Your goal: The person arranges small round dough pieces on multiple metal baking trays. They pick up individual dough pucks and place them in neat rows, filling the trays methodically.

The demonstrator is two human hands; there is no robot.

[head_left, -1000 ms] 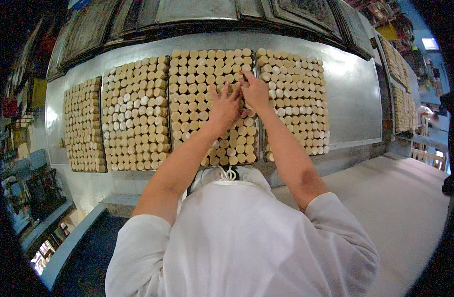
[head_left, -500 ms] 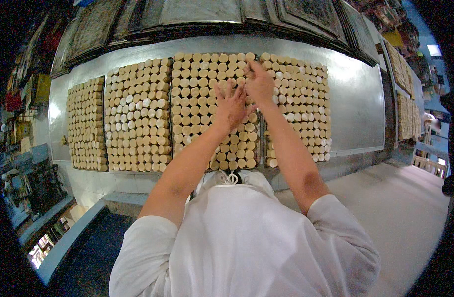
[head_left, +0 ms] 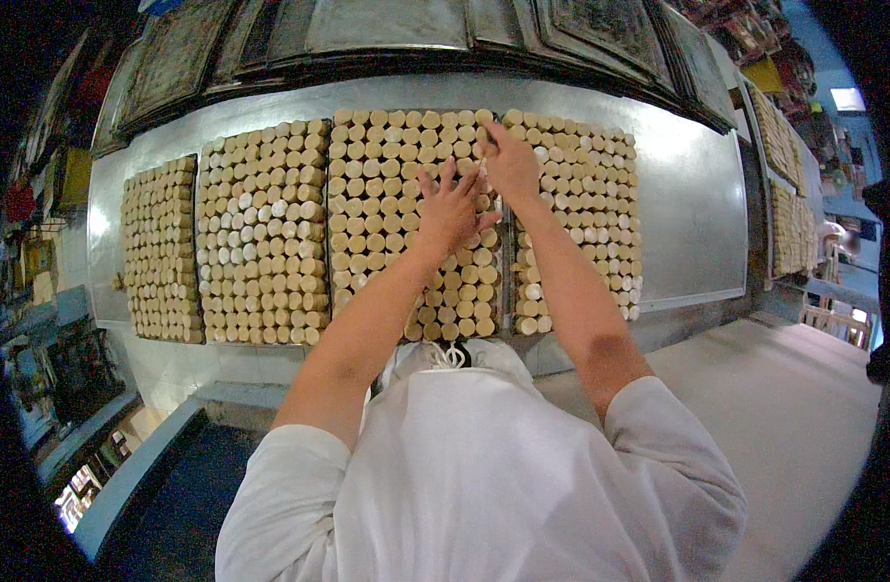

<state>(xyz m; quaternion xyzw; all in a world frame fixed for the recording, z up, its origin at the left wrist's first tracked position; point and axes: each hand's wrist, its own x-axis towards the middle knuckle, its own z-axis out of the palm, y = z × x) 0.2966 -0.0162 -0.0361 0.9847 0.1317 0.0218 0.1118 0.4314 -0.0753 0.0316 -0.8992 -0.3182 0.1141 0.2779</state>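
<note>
At the far right corner of the third block from the left, the right hand (head_left: 513, 173) now has its index finger out over the last of the pale rounds (head_left: 372, 206), which look like dough. A second ago that finger was a few rows nearer the body, so it has moved up the right-hand edge toward the far side. Half a second ago it was already close to where it is now. The left hand (head_left: 449, 215) has barely moved against the rounds: it lies over the right-hand columns of the same block, fingers spread, thumb stretched toward the right hand. The two hands are very close, the left fingertips just beside the right wrist side. Blur on the right hand means I cannot tell whether its thumb and finger pinch a round or only touch one

The rounds stand close together in rows on the metal table (head_left: 692, 213), with two more blocks (head_left: 260, 257) on the left and a fourth block (head_left: 585, 213) under and beside the right forearm. As I judge it, the change puts the work at the far end of this one block, with the neighbouring blocks left alone for the moment. Dark pans (head_left: 610, 34) are stacked along the far edge, well apart from both hands
</note>
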